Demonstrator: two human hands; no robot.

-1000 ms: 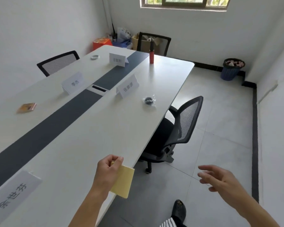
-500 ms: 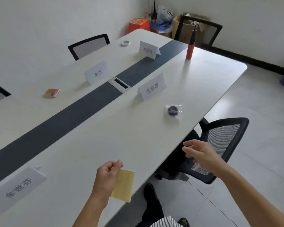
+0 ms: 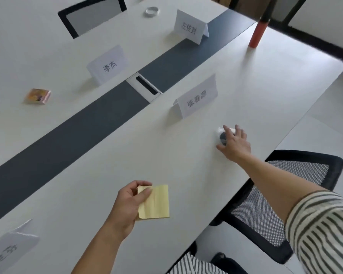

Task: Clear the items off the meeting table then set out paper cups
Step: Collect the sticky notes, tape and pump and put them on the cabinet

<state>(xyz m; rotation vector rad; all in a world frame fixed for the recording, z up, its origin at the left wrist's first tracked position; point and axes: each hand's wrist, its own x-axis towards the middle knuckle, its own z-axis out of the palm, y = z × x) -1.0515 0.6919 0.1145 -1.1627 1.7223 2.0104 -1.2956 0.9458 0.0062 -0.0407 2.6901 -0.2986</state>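
My left hand holds a yellow pad of sticky notes just above the white meeting table, near its front edge. My right hand reaches out over a small black round item in a clear wrapper; the fingers are spread and touch it, and most of it is hidden under the hand. Farther off on the table lie a small orange card pack, a roll of clear tape and an upright red and black cylinder.
Several white folded name cards stand on the table, the nearest one just beyond my right hand. A dark strip with a cable hatch runs down the middle. One black mesh chair sits under my right arm, another across the table.
I have leaned in over the table. My right hand moved forward from beside the chair onto the wrapped black item. My left hand kept the yellow pad.
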